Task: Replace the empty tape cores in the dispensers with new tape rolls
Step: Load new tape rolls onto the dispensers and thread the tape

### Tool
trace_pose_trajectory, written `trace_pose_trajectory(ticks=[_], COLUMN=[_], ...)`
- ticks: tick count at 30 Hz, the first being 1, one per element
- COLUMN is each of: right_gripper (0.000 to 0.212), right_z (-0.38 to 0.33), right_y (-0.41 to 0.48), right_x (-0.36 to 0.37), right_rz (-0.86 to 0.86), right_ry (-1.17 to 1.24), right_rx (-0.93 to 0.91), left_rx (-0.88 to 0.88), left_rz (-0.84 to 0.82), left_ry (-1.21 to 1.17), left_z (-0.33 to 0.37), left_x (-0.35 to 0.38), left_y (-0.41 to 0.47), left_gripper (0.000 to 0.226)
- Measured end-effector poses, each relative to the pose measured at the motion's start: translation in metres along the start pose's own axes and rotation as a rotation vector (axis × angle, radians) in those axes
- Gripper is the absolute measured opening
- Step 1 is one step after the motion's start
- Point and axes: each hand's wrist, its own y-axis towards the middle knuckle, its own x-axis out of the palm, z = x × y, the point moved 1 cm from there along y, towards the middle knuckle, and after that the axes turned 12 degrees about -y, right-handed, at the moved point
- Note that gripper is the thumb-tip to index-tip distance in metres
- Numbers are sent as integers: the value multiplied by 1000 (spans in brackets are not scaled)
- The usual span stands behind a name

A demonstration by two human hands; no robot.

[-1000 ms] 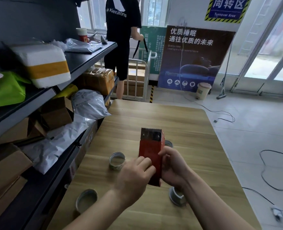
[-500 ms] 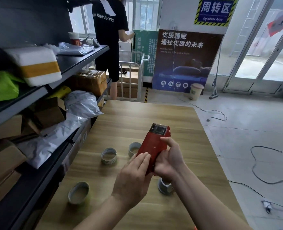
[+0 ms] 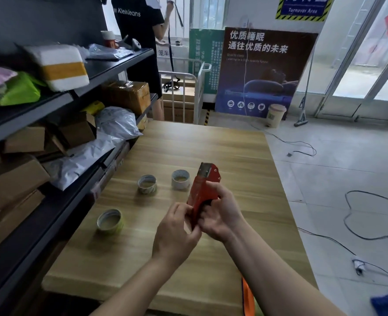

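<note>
A red tape dispenser (image 3: 202, 188) with a metal toothed blade at its far end is held above the wooden table (image 3: 234, 151), tilted to the right. My right hand (image 3: 222, 210) wraps its body from the right. My left hand (image 3: 177, 231) pinches its near lower end. Three tape rolls or cores stand on the table to the left: one (image 3: 147, 184), a whiter one (image 3: 180, 179) beside the dispenser, and a nearer one (image 3: 110, 221). What sits inside the dispenser is hidden by my fingers.
Black shelving (image 3: 79, 83) packed with parcels and cardboard boxes runs along the table's left edge. A person in black (image 3: 140, 42) stands beyond the shelf by a white cart (image 3: 188, 87). Cables (image 3: 366, 215) lie on the tiled floor at right. An orange strip (image 3: 247, 295) hangs at the table's near edge.
The dispenser has tilted from upright to leaning right and turned edge-on. My left hand slid down to its near end. The camera shifted, and the roll under my right hand is hidden now.
</note>
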Motion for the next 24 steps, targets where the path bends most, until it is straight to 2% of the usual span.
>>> trace_pose_trajectory(ticks=[4, 9, 13, 15, 21, 24], right_gripper=[58, 55, 63, 58, 40, 49], right_z=[14, 27, 34, 36, 39, 44], right_y=[-12, -20, -23, -24, -26, -18], right_x=[-2, 9, 13, 16, 28, 34], right_rz=[64, 89, 98, 96, 121, 179], right_ry=[-81, 33, 107, 106, 152, 161], right_rx=[55, 40, 23, 30, 36, 18], left_rx=[-55, -103, -183, -214, -337, -376], left_rz=[31, 5, -16, -44, -65, -80], left_ry=[27, -11, -138, -176, -326, -399], left_z=[-3, -5, -8, -8, -17, -24], left_x=[-1, -3, -7, -9, -15, -15], left_y=[-23, -30, -33, -33, -32, -32], left_gripper=[29, 28, 38, 44, 32, 33])
